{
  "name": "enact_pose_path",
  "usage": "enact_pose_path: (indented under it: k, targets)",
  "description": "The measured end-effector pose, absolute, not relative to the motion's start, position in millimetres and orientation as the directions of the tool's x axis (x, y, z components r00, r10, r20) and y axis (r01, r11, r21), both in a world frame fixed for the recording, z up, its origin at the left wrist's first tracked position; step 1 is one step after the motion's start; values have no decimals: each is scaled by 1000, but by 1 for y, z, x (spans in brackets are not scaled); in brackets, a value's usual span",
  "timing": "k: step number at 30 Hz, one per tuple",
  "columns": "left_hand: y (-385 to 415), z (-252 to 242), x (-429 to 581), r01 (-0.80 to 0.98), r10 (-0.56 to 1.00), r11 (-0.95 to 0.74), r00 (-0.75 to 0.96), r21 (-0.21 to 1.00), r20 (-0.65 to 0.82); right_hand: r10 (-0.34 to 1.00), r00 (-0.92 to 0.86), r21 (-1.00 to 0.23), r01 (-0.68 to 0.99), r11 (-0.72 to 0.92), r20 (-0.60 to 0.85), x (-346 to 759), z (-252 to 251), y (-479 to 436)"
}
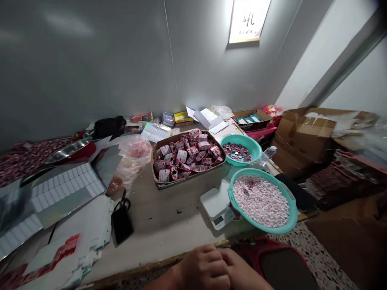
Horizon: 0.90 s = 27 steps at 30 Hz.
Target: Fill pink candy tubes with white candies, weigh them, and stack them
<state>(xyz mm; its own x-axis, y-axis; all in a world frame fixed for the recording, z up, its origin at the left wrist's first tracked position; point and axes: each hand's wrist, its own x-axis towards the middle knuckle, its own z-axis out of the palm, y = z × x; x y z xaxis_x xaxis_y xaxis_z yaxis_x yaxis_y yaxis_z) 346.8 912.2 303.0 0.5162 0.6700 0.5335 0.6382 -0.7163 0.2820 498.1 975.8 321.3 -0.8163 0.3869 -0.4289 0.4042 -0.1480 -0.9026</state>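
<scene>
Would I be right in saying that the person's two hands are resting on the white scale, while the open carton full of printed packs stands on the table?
Not quite: the hands are not on the white scale. The head view shows them clasped together near the table's front edge. The open carton full of printed packs does stand on the table.

Light is cool and rather dim, strongest on the hanging scroll (248,24), whose paper glares white — the grey wall (121,60) darkens leftward from there, with hazy reflections up high. At the near edge of the surface (154,227), the clasped hands (208,266) sit in dull light. Past the surface's left and right edges, things smear and stretch — wide-angle softness.
</scene>
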Motion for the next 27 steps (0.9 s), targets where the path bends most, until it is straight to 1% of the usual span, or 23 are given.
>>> enact_pose_path:
  k: [2,3,4,5,7,8,10,12,14,16,20,23,25,27]
  targets:
    - [921,310,353,727,743,-598,346,336,573,425,-806,-911,378,-166,-412,511,315,1000]
    - [927,310,355,768,788,-517,253,379,561,466,-789,-914,376,-148,-400,519,312,1016]
    - [932,308,356,802,838,-415,153,429,523,521,-761,-915,387,-114,-387,528,307,1035]
    - [938,302,356,826,889,-293,49,482,456,590,-715,-908,411,-80,-375,538,302,1056]
    - [947,282,356,819,958,-16,-151,573,243,749,-570,-876,482,-30,-339,559,289,1104]
    - [951,269,356,789,963,133,-247,600,112,809,-494,-843,538,-3,-318,571,282,1129]
    - [955,237,358,683,903,400,-406,611,-137,899,-351,-778,628,20,-260,592,265,1175]
    - [958,205,362,582,809,581,-489,568,-327,939,-259,-702,712,27,-227,611,247,1213]
    - [962,179,369,521,737,674,-527,524,-423,950,-239,-630,774,61,-202,625,229,1240]
    - [969,160,378,480,689,724,-546,496,-477,948,-252,-604,792,88,-192,635,212,1256]
    - [989,140,395,407,603,797,-557,446,-571,935,-279,-633,770,81,-220,640,189,1270]
    - [1006,132,403,357,527,850,-583,388,-619,917,-314,-642,761,89,-245,632,183,1279]
    - [1016,127,405,328,474,880,-602,342,-642,897,-367,-658,743,124,-246,624,186,1288]
    - [1023,123,405,310,436,900,-614,307,-658,872,-447,-673,709,209,-200,620,193,1298]
